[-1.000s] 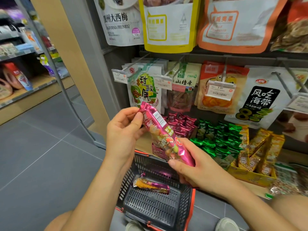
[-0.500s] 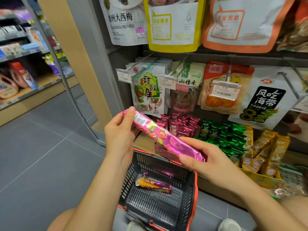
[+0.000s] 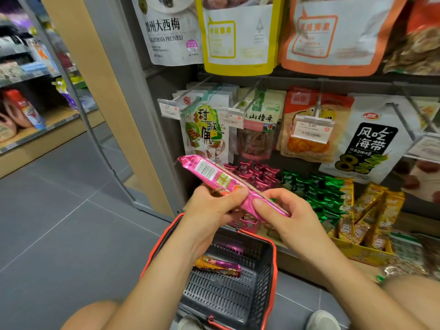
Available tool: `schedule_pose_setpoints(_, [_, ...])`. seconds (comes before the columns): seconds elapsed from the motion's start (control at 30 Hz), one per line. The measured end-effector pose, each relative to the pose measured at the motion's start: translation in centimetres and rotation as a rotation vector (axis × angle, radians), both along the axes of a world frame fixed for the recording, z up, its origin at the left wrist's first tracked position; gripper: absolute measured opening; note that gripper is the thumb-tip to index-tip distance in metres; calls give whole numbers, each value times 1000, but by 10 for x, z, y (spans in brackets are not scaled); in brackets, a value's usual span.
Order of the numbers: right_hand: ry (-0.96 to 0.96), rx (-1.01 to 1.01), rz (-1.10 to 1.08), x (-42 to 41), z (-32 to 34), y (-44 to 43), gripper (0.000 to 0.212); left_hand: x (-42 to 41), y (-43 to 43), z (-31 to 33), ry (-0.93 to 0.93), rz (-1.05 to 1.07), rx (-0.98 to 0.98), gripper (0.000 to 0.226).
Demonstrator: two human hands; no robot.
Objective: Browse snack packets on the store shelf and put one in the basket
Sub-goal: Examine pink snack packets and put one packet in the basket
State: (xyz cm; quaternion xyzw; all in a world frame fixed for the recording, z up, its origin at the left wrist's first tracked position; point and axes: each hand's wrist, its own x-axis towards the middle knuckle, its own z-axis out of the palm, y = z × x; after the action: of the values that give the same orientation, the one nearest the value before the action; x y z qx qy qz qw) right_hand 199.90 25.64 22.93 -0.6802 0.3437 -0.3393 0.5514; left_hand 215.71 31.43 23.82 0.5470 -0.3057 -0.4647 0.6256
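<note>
As I look down from the head camera, both my hands meet in front of the shelf (image 3: pixel 297 254), above the far rim of the basket (image 3: pixel 273 258). My left hand (image 3: pixel 212 210) grips the pink snack packet (image 3: pixel 221 179) near its middle, thumb on top and fingers curled beneath. My right hand (image 3: pixel 285 213) pinches its lower end, thumb pressed onto the foil. The packet slants up to the left in the air, clear of the shelf and not yet in the basket, where an orange-and-purple packet (image 3: pixel 217 266) already lies on the floor grid.

I judge the packet light, long and slim. Its glossy film looks slippery, and it holds its line between my hands, so whatever is inside is probably stiff and may snap if bent. The best hold is across the width near the middle – firm enough not to slide, gentle enough not to crush – and one hand should be enough to lower it in flat
</note>
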Motion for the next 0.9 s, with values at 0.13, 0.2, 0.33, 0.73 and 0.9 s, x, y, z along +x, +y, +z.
schedule_pose_setpoints(0.13, [-39,152,190,-1,-2,1,41,6,0,4,15,168,-69,46])
schedule_pose_setpoints(0.2, [-91,236,269,-2,-3,0,45,9,-1,3,47,235,-63,37])
schedule_pose_setpoints(0.33, [-146,301,347,-6,0,-3,46,12,-4,-1,104,287,-42,26])
schedule_pose_setpoints(0.73, [150,-279,69,-4,-3,14,63,-5,1,-5,-20,-135,98,55])
schedule_pose_setpoints(0.9, [104,-290,218,-3,-1,7,61,17,15,2,-21,-327,203,49])
